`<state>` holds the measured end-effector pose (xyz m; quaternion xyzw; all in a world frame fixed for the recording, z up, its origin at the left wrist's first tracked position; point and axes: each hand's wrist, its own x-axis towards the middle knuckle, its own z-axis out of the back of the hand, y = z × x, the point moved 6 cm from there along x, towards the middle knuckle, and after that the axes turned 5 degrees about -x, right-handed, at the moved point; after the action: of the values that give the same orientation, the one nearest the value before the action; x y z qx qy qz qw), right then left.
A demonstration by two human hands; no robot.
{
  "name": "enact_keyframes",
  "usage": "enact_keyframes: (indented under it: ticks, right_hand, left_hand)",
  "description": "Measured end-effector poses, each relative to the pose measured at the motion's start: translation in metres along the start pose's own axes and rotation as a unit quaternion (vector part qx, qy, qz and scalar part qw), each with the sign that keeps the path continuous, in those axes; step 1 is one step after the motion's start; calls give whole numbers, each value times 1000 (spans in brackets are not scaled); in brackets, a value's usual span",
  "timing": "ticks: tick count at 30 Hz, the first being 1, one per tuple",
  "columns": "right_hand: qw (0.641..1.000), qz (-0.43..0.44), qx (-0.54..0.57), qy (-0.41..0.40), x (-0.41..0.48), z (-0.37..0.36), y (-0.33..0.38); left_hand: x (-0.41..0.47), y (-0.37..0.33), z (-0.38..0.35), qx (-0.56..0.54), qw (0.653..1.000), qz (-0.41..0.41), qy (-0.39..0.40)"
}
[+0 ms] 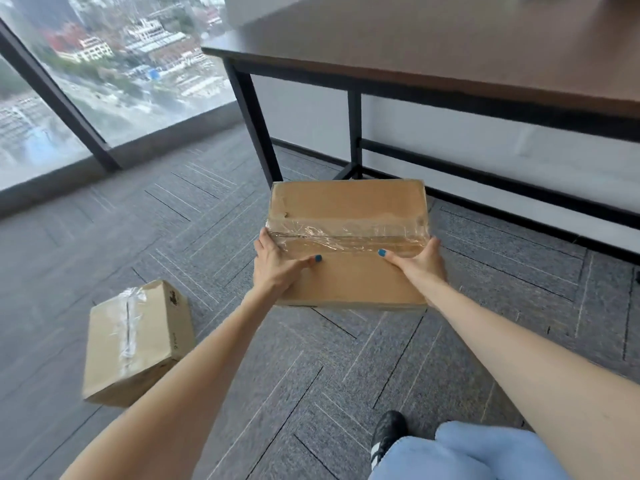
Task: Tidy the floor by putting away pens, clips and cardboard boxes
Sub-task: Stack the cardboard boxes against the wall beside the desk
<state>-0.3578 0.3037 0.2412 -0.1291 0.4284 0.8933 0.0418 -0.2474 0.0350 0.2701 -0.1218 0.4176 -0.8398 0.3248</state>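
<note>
Grey carpet (173, 237) by the window: left hand (277, 268) and right hand (420, 266) both grip a taped box (346, 209); smaller box (138, 341) sits nearby.

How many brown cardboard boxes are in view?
2. The larger cardboard box is held by the left hand and right hand; the smaller cardboard box lies on grey carpet, left. Others may be hidden.

Carpet floor (311, 393) with small taped box (138, 344)

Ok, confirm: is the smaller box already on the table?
No, the smaller box lies on the carpet, away from the table.
</note>
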Motion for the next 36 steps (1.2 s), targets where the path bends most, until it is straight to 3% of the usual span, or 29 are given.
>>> enact_keyframes:
  ticks: [16, 24, 30, 36]
  right_hand:
    - [978, 193, 75, 8, -158, 82, 248]
    - [955, 284, 79, -27, -213, 127, 331]
    - [945, 308, 98, -44, -186, 127, 369]
    - [947, 307, 81, -44, -93, 78, 425]
  left_hand:
    - [-82, -122, 275, -44, 982, -73, -167]
    - [-105, -176, 359, -35, 966, -111, -232]
    - [-71, -195, 372, -37, 956, -133, -258]
    - [42, -185, 368, -33, 953, -116, -277]
